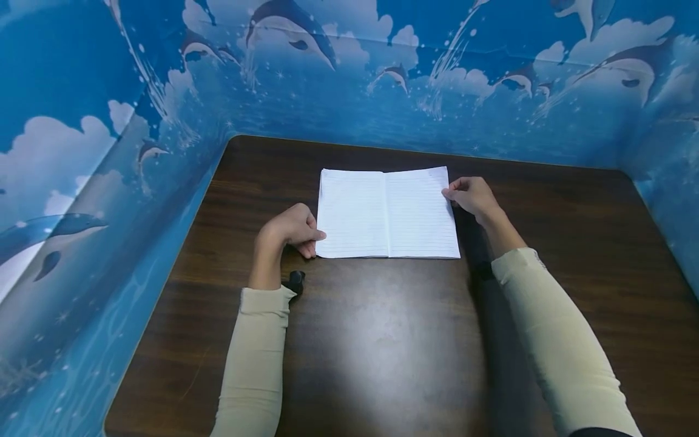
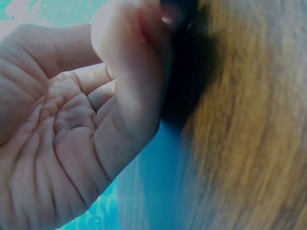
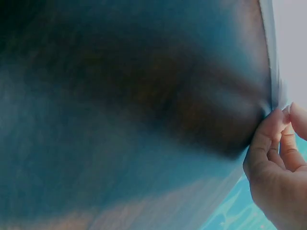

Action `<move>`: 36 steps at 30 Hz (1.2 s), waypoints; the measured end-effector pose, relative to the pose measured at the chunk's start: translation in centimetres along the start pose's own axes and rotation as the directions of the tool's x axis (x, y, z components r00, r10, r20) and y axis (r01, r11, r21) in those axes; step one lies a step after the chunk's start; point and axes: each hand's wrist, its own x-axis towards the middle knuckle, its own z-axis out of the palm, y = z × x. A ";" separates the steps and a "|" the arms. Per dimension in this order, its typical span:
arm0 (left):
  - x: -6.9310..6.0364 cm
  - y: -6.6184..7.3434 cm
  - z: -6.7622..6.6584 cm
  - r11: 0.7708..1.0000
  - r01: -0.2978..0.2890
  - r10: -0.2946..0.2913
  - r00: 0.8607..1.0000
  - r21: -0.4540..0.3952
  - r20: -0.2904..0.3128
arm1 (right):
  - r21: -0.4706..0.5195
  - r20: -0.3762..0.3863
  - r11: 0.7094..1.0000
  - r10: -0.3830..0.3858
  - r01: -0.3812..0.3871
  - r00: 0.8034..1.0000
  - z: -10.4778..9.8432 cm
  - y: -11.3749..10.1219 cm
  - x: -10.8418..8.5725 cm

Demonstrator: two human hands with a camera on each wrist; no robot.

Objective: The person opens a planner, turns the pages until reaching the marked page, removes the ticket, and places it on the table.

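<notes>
An open notebook (image 1: 352, 212) with lined white pages lies on the dark wooden table, its centre fold running front to back. At its lower left edge, my left hand (image 1: 292, 230) pinches the notebook, thumb on the page and fingers curled beside and below it. The left wrist view shows that palm (image 2: 62, 129) with bent fingers; the notebook cannot be made out there. My right hand (image 1: 474, 197) pinches the right page edge near the upper corner. In the right wrist view, thumb and fingers (image 3: 271, 127) meet at the notebook's edge (image 3: 292, 57).
The brown table (image 1: 382, 340) extends in front of and around the notebook. Blue curtains (image 1: 349, 97) printed with dolphins and clouds stand along its back and sides. A small black object (image 1: 295, 281) sits at the left wrist.
</notes>
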 end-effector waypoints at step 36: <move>0.2 0.0 0.2 1.000 -0.002 0.002 1.000 0.027 -0.017 | 0.223 0.033 0.973 -0.070 0.061 0.997 -1.4 -9.6 -2.7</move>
